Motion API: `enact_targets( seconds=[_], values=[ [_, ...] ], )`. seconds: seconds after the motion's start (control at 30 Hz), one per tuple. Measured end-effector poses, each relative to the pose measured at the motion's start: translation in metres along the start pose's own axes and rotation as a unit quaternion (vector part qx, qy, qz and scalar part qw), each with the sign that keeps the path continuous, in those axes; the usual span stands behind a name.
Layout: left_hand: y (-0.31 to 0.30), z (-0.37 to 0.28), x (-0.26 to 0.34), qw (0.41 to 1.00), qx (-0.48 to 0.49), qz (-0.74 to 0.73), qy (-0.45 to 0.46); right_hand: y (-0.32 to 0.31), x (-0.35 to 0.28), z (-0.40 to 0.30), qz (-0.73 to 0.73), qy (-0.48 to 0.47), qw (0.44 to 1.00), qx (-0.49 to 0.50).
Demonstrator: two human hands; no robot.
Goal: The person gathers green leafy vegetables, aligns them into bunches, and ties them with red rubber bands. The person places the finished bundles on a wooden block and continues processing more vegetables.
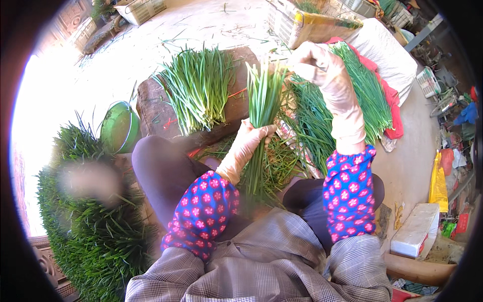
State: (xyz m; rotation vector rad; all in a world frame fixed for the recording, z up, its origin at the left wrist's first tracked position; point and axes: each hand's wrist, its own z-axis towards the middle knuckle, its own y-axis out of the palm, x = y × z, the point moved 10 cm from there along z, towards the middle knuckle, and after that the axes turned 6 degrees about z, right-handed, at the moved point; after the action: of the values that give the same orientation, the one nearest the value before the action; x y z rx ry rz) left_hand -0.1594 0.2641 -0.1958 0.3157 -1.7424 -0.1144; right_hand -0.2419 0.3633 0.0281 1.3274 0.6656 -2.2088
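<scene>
My left hand (253, 136), in a pale glove, is closed around the middle of a bunch of garlic chives (267, 100). The pale cut ends point away from me and the green leaves hang down between my knees. My right hand (317, 62), gloved too, is raised just right of those pale ends with its fingers curled. Whether it pinches a strand is not clear. A thick sheaf of chives (203, 88) lies on a brown cloth-covered block (239, 109) ahead on the left. Loose chives (311, 117) lie under my right forearm.
More chives (364, 90) rest on a red cloth (396, 120) beside a white sack (388, 56). Trimmings (281, 160) litter the floor between my legs. A green bucket (120, 128) and a large chive heap (94, 226) stand left. A plastic crate (283, 24) is beyond.
</scene>
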Motion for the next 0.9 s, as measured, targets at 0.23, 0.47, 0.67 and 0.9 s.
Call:
enact_targets(
  seconds=[0.23, 0.47, 0.67, 0.9],
  values=[
    [-0.034, 0.002, 0.013, 0.998, 0.065, 0.014, 0.012, 0.052, 0.202, -0.103, 0.315, 0.168, 0.93, 0.085],
    [-0.038, 0.006, 0.02, 0.988, 0.09, 0.087, 0.093, 0.075, 0.268, -0.106, 0.289, 0.269, 0.916, 0.071],
    [-0.033, 0.004, 0.009, 0.866, 0.183, 0.438, 0.156, 0.07, 0.154, -0.041, 0.211, 0.156, 0.935, 0.24],
    [-0.011, -0.009, 0.043, 0.946, 0.048, 0.289, 0.137, 0.059, 0.166, -0.044, 0.475, 0.152, 0.849, 0.175]
  ],
)
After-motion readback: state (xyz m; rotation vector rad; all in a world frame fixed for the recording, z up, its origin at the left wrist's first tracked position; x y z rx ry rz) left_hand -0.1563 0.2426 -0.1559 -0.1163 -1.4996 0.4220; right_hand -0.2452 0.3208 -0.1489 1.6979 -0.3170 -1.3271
